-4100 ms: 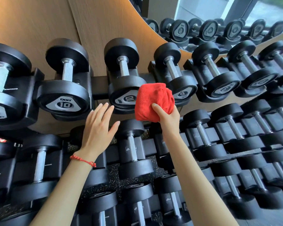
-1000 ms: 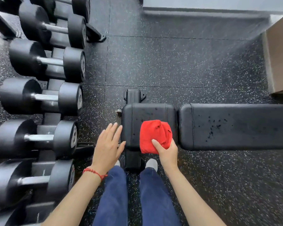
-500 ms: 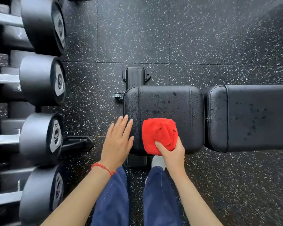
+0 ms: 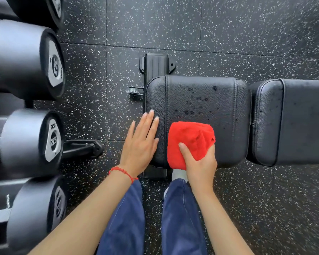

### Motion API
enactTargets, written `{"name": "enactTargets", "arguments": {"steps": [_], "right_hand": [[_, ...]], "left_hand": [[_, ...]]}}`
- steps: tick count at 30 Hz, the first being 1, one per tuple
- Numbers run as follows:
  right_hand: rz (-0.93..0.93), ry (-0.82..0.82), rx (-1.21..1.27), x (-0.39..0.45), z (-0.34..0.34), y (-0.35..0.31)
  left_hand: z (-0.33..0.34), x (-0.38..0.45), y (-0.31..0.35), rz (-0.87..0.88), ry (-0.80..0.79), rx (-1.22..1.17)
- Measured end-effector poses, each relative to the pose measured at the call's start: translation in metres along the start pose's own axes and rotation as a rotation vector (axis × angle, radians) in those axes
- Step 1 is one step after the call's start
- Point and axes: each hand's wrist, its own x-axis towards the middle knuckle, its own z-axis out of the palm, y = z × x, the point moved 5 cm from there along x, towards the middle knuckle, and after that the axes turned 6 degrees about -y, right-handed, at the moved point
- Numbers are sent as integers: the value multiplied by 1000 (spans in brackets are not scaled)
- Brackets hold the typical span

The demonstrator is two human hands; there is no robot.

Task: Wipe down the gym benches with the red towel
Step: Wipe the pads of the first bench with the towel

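Observation:
A black padded gym bench lies across the view, its short seat pad (image 4: 201, 100) in the middle and the long back pad (image 4: 293, 122) to the right, both dotted with dark droplets. My right hand (image 4: 199, 162) grips a bunched red towel (image 4: 188, 138) that rests on the near part of the seat pad. My left hand (image 4: 142, 142) is flat with fingers together, lying over the seat pad's left edge, holding nothing. A red string bracelet circles the left wrist.
A rack of black dumbbells (image 4: 28, 59) fills the left side, close to my left arm. The bench's frame foot (image 4: 157, 65) sticks out beyond the seat pad. Speckled black rubber floor (image 4: 228, 34) surrounds the bench. My legs in blue trousers stand just before it.
I turned from the dumbbell rack to the bench. The view has closed in on the seat pad, and both hands have come down onto it with the towel.

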Motion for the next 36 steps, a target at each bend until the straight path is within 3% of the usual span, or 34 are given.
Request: {"name": "enactTargets", "arguments": {"steps": [6, 16, 23, 36], "right_hand": [[16, 47, -15, -10, 8, 8], [-229, 238, -122, 26, 22, -34], [-344, 261, -194, 82, 22, -79], [-193, 166, -253, -3, -24, 12]], "left_hand": [[-1, 0, 1, 8, 20, -38], [-2, 1, 4, 1, 60, -43], [-1, 0, 5, -10, 44, 6], [-3, 24, 24, 27, 108, -8]]}}
